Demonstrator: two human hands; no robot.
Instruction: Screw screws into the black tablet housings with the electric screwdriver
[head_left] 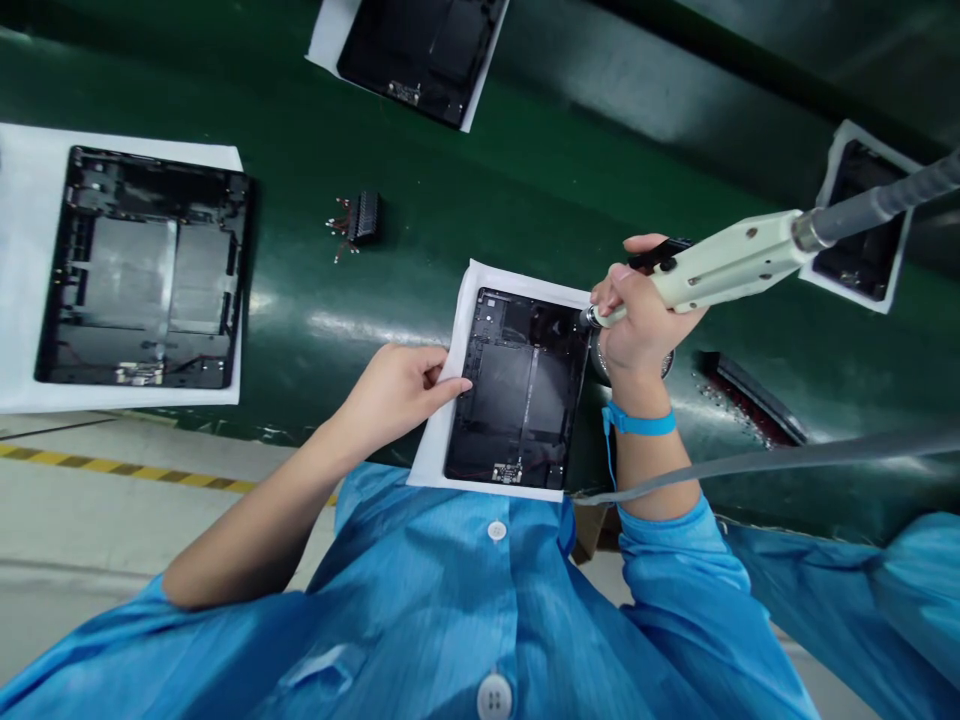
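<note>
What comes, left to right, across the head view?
Black tablet housing on white paper, wired black connector strip, left hand, second tablet housing, right hand holding electric screwdriver.

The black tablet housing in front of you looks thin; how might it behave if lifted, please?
The black tablet housing looks thin, so probably light and slightly flexible at its edges. Lying flat on the white sheet, it seems unlikely to roll or tip.

The head-worn camera looks forward and down, from just above the blue smock (480,610), at the hands (390,395) (645,325).
</note>
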